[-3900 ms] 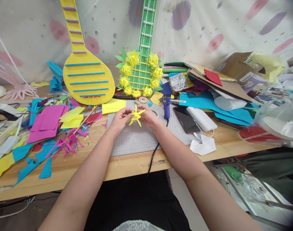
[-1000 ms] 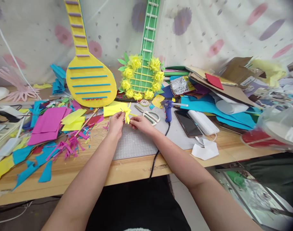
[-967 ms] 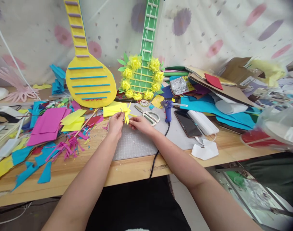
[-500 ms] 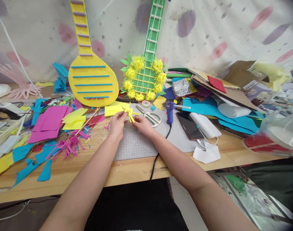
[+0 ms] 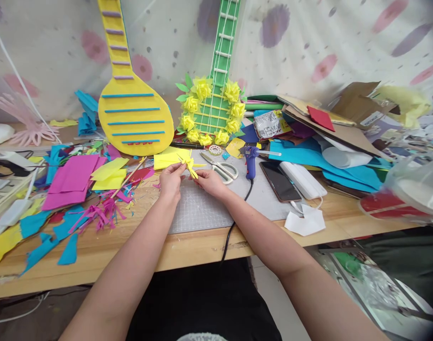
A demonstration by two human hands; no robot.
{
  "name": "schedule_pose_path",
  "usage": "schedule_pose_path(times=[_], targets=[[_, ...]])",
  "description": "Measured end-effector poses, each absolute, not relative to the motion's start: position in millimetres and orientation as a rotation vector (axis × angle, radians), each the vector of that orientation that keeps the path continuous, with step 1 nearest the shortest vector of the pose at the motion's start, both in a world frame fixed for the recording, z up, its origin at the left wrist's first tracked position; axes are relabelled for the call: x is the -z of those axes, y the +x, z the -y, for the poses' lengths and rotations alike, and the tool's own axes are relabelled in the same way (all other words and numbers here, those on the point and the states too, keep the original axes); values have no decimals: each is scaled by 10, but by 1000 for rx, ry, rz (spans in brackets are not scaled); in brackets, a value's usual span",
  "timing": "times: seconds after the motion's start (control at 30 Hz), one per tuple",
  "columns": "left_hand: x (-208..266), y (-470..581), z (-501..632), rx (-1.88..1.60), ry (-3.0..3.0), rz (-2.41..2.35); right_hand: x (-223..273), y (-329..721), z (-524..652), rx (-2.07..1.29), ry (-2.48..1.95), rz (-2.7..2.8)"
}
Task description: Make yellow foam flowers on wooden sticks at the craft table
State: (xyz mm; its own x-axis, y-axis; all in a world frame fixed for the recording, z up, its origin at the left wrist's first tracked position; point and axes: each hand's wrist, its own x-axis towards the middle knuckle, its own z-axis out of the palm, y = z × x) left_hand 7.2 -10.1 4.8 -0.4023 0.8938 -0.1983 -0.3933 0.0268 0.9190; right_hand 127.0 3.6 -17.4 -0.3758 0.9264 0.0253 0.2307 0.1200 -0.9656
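Note:
Between my two hands is a small yellow paper flower [image 5: 188,164] with thin, uneven strips sticking out. My left hand [image 5: 171,181] pinches it from the left side. My right hand [image 5: 210,182] has its fingertips closed on the lower right strips. Both hands are just above a grey cutting mat [image 5: 195,208]. Behind the flower lies a folded yellow crepe paper piece [image 5: 163,160]. Scissors [image 5: 223,169] with pale handles rest just beyond my right hand, and a purple glue gun [image 5: 251,163] is to their right.
A yellow paper guitar [image 5: 134,116] and a green guitar [image 5: 221,66] ringed with yellow flowers lean at the back. Magenta paper [image 5: 70,182] and scraps cover the left. A phone [image 5: 280,182], white power bank [image 5: 303,180] and plastic cup [image 5: 397,203] stand right.
My view has shifted slightly. My hands stay in nearly the same place, and the yellow flower has turned a little between my fingers.

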Motion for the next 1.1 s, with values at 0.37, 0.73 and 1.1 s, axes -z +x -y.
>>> schedule_pose_path(times=[0.37,0.73,1.1], targets=[[-32,115,95,-1645,665,-1323,200,1258,-48,-1276,-1131,1665],[-21,123,118,-1680,824,-1381,175,1269,-60,-1246,-1141,1712],[-31,140,105,-1691,796,-1427,139,1256,-49,-1133,-1182,1823]])
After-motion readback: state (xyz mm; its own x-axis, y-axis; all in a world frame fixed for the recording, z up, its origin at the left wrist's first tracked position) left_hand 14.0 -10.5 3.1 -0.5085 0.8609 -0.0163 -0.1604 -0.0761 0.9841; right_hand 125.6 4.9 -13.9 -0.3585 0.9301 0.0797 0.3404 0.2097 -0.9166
